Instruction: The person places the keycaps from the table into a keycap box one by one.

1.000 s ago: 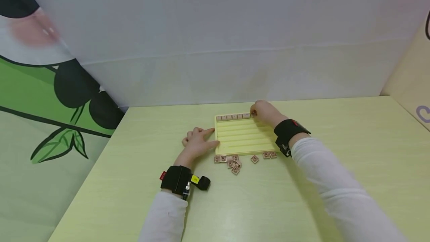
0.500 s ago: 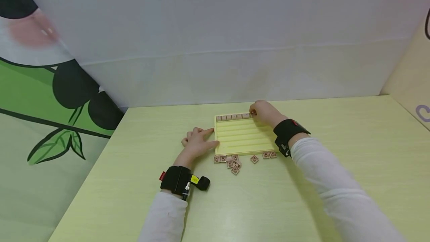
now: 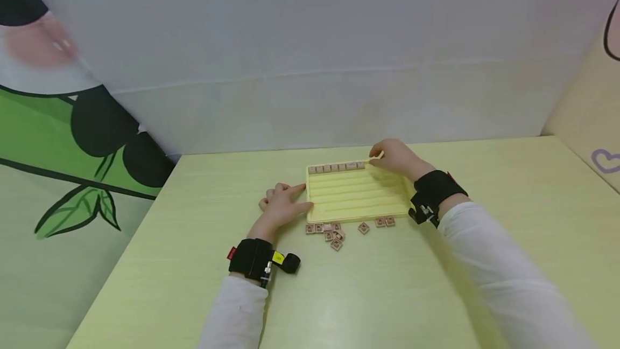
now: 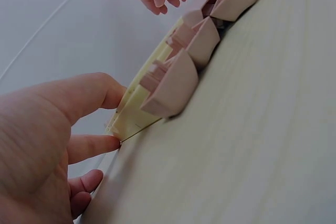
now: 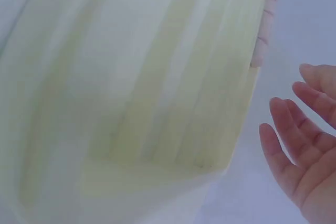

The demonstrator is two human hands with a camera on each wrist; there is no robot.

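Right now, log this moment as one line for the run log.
left hand: rests against grooved tray left edge | right hand: open, above tray's far right corner, holding nothing | far groove: row of tiles | loose tiles: on table, near edge

tray (image 3: 356, 198) pale yellow, ridged | tiles (image 3: 334, 233) pinkish-brown | table (image 3: 436, 284) light yellow-green | wrist straps (image 3: 252, 257) black

Fills most of the frame: a pale yellow grooved tray (image 5: 131, 93), seen close and blurred, long shallow channels running from lower left toward upper right. Along its far edge, at upper right, a short row of pinkish tiles (image 5: 266, 22), markings too blurred to read. At lower right, the right hand (image 5: 307, 145), fingers (image 5: 286, 124) straight and slightly spread, palm facing the tray, apart from its edge and holding nothing. Behind, a plain whitish backdrop (image 5: 310, 9).
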